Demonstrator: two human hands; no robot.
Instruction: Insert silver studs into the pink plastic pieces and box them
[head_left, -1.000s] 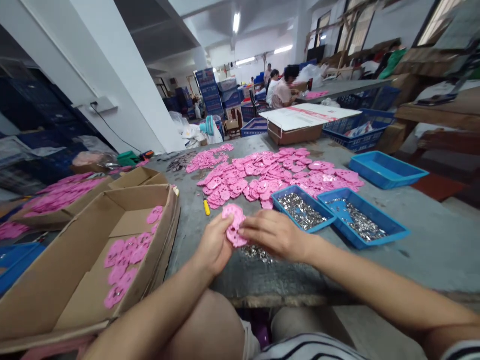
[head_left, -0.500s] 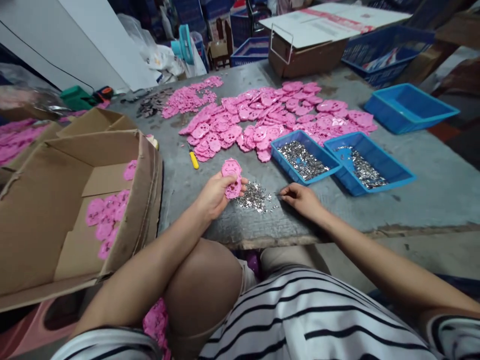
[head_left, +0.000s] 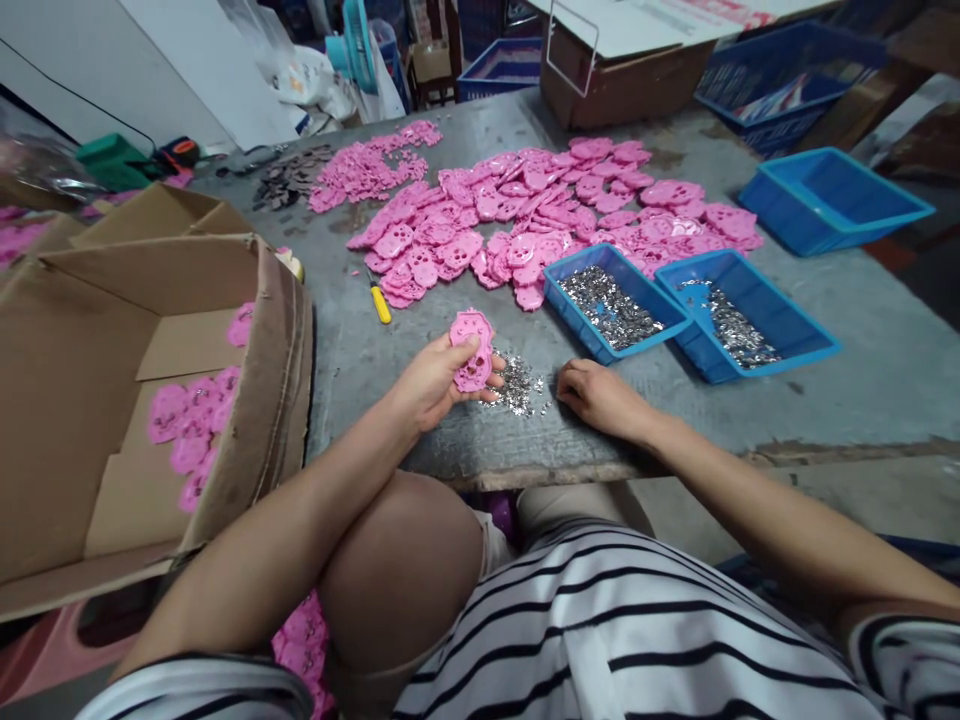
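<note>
My left hand [head_left: 442,375] grips a flat pink plastic piece [head_left: 472,350] with several holes, the thumb across its face and the fingers behind it. Just right of it, a small heap of shiny metal bits [head_left: 517,385] lies on the grey table [head_left: 405,440]. On the heap's right side my right hand [head_left: 596,400] rests on the tabletop with curled fingers. Its fingertips are pressed together, and whatever is between them is too small to make out. A large pile of similar pink pieces [head_left: 517,215] spreads behind both hands.
Two blue trays [head_left: 615,350] [head_left: 750,372] of metal bits stand right of the pile, with another blue tray [head_left: 832,240] behind. A cardboard box [head_left: 285,350] holding pink pieces is at left. A yellow-handled tool [head_left: 381,304] lies near the pile.
The pink piece in my left hand has turned, now showing a different face with holes. My right hand stays beside the metal heap, fingers curled a little more. The view has tilted down slightly.
</note>
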